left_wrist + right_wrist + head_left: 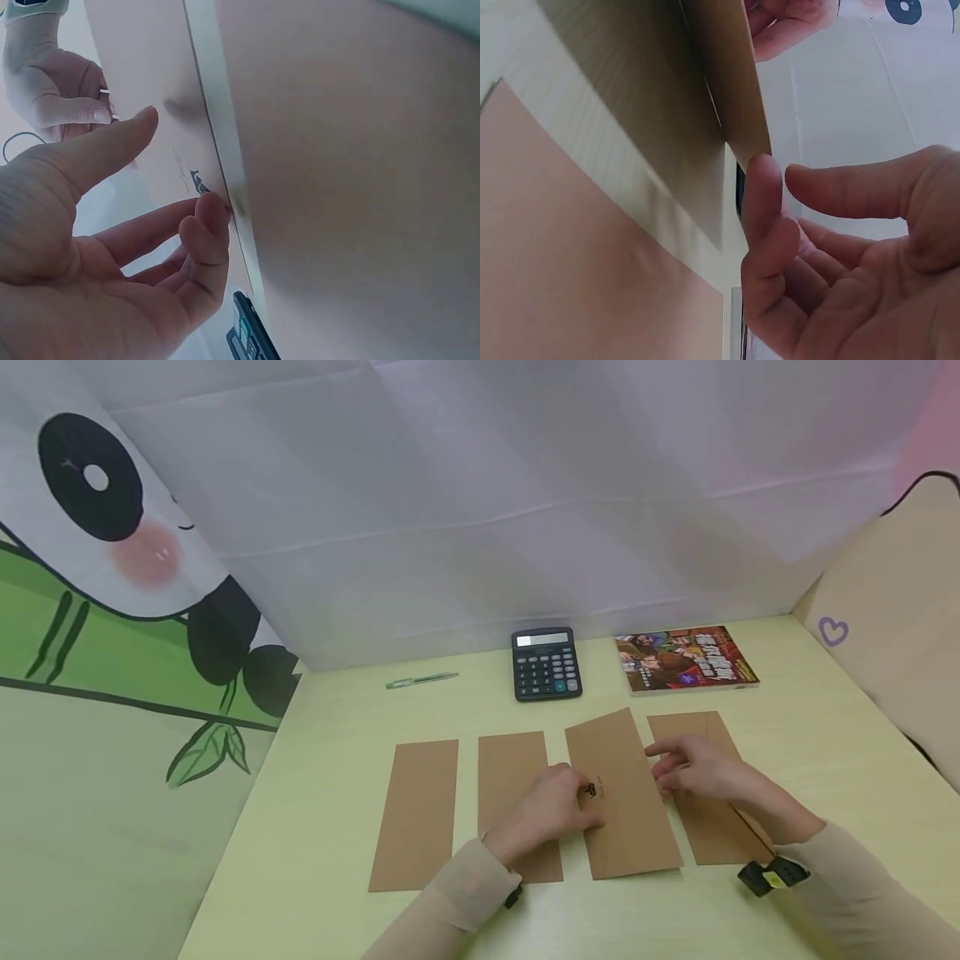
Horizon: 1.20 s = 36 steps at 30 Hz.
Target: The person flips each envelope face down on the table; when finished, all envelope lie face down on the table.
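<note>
Four-sided brown cardboard sheets lie in a row on the table. One of them, a sheet with a small black print, is tilted, its right edge raised off the table. My right hand pinches that raised edge between thumb and fingers, as the right wrist view shows from beside the sheet. At the opposite edge, the fingertips of my left hand touch the sheet. In the left wrist view the left thumb stands apart above the sheet's face, casting a shadow on it.
Flat on the table lie other brown sheets: one at the far left, one partly under my left arm, one under my right hand. Behind them are a green pen, a black calculator and a colourful book. A white cloth hangs behind.
</note>
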Each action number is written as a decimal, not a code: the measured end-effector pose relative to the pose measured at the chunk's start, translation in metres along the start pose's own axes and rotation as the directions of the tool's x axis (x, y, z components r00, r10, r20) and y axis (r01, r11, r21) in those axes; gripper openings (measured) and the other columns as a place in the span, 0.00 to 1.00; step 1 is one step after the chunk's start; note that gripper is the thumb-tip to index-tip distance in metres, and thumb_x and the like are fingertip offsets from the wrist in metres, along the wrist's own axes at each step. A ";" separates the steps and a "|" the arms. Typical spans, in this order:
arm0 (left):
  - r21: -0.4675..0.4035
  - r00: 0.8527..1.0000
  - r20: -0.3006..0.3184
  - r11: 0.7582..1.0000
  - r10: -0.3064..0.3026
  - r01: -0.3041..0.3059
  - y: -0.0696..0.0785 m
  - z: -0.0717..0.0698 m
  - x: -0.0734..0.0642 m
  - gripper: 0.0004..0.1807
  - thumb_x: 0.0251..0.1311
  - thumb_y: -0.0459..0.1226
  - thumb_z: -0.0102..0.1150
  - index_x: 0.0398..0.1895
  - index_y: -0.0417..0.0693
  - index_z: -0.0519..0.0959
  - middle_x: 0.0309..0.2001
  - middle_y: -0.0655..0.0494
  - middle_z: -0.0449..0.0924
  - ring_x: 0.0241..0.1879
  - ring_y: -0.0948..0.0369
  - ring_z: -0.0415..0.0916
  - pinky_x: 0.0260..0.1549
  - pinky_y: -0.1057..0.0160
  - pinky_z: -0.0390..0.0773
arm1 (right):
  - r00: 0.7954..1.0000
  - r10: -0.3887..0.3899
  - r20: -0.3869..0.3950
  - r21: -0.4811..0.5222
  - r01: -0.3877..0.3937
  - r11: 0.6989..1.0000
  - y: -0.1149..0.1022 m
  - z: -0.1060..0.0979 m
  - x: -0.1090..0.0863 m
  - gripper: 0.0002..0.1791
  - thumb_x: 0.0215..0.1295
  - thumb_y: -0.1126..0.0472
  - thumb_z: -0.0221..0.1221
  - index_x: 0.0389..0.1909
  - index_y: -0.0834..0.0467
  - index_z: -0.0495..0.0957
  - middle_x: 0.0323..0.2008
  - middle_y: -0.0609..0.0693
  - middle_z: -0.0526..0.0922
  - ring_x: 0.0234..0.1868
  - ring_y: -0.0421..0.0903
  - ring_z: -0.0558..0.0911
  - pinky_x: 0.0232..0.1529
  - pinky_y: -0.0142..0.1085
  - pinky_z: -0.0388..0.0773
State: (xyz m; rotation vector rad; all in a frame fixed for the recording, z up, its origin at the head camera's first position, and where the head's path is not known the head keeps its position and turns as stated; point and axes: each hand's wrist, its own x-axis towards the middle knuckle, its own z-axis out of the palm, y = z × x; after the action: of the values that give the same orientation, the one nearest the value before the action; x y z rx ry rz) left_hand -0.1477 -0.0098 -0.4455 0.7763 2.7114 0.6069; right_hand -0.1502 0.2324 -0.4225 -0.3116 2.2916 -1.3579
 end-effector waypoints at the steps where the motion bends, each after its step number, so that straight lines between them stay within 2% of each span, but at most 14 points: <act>1: -0.007 1.000 -0.004 1.000 0.013 -0.013 0.000 0.000 0.000 0.14 0.47 0.47 0.73 0.27 0.49 0.80 0.22 0.61 0.68 0.26 0.64 0.64 0.23 0.69 0.65 | 1.000 -0.004 0.000 0.007 0.004 1.000 0.000 -0.001 0.000 0.25 0.59 0.75 0.56 0.58 0.78 0.65 0.35 0.56 0.80 0.32 0.51 0.81 0.28 0.40 0.76; 4: -0.033 0.999 -0.016 0.998 0.045 -0.045 0.001 0.000 0.001 0.13 0.50 0.47 0.71 0.24 0.52 0.77 0.20 0.63 0.68 0.24 0.65 0.64 0.21 0.70 0.65 | 0.999 -0.038 0.004 0.037 0.038 0.999 0.002 -0.003 0.000 0.26 0.61 0.72 0.57 0.59 0.77 0.65 0.37 0.56 0.81 0.33 0.52 0.81 0.27 0.39 0.76; 9: -0.120 0.999 -0.019 0.991 0.051 -0.053 0.001 -0.001 0.001 0.13 0.55 0.46 0.68 0.24 0.52 0.75 0.17 0.62 0.65 0.17 0.67 0.62 0.14 0.69 0.61 | 0.994 -0.102 0.027 0.115 0.098 0.989 0.003 -0.006 -0.002 0.26 0.64 0.68 0.58 0.59 0.77 0.63 0.38 0.58 0.81 0.34 0.53 0.82 0.35 0.41 0.78; 14: -0.154 0.999 -0.024 0.987 0.045 -0.048 0.002 -0.003 0.002 0.11 0.57 0.46 0.66 0.32 0.48 0.79 0.18 0.62 0.67 0.17 0.68 0.63 0.14 0.70 0.62 | 0.992 -0.112 0.059 0.134 0.103 0.986 0.004 -0.006 -0.003 0.23 0.66 0.69 0.55 0.59 0.74 0.65 0.40 0.60 0.81 0.36 0.54 0.83 0.35 0.43 0.77; 19: -0.181 0.998 -0.047 0.983 0.034 -0.042 0.003 -0.003 0.003 0.19 0.59 0.47 0.64 0.47 0.44 0.80 0.27 0.61 0.76 0.22 0.68 0.69 0.21 0.72 0.69 | 0.985 -0.141 0.096 0.121 0.129 0.984 0.006 -0.005 -0.003 0.23 0.66 0.69 0.56 0.60 0.73 0.66 0.44 0.61 0.80 0.41 0.56 0.81 0.40 0.43 0.77; 23: -0.216 0.997 -0.076 0.976 0.014 -0.030 0.006 -0.002 0.003 0.25 0.61 0.51 0.61 0.55 0.45 0.78 0.37 0.61 0.79 0.28 0.68 0.71 0.27 0.72 0.71 | 0.971 -0.200 0.133 0.077 0.191 0.978 0.008 -0.001 -0.003 0.25 0.63 0.68 0.59 0.60 0.71 0.67 0.47 0.61 0.79 0.46 0.57 0.78 0.43 0.39 0.77; 26: -0.234 0.996 -0.090 0.972 0.004 -0.025 0.009 -0.001 0.003 0.29 0.62 0.54 0.57 0.59 0.45 0.75 0.42 0.59 0.80 0.33 0.67 0.73 0.31 0.72 0.72 | 0.960 -0.232 0.154 0.051 0.227 0.973 0.008 0.003 -0.003 0.27 0.61 0.68 0.61 0.60 0.71 0.67 0.47 0.60 0.78 0.45 0.57 0.78 0.41 0.37 0.77; 29: -0.246 0.995 -0.097 0.969 0.004 -0.028 0.011 -0.001 0.003 0.30 0.64 0.55 0.54 0.61 0.45 0.74 0.46 0.58 0.79 0.36 0.67 0.73 0.33 0.71 0.73 | 0.957 -0.231 0.174 0.056 0.224 0.973 0.008 0.006 -0.002 0.30 0.58 0.69 0.62 0.61 0.71 0.65 0.46 0.59 0.78 0.41 0.57 0.79 0.39 0.38 0.78; 36: -0.311 0.995 -0.098 0.949 0.017 -0.047 0.016 0.000 0.002 0.29 0.66 0.56 0.50 0.62 0.47 0.73 0.48 0.60 0.78 0.33 0.69 0.74 0.29 0.73 0.73 | 0.965 -0.183 0.188 0.040 0.179 0.983 0.008 0.012 0.001 0.33 0.58 0.69 0.63 0.63 0.70 0.61 0.49 0.60 0.74 0.40 0.53 0.79 0.39 0.39 0.78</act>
State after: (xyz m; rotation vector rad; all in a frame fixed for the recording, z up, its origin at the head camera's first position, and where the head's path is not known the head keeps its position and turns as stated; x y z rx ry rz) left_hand -0.1424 0.0037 -0.4382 0.7247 2.5927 1.0744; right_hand -0.1445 0.2265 -0.4344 -0.6294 2.1296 -1.3750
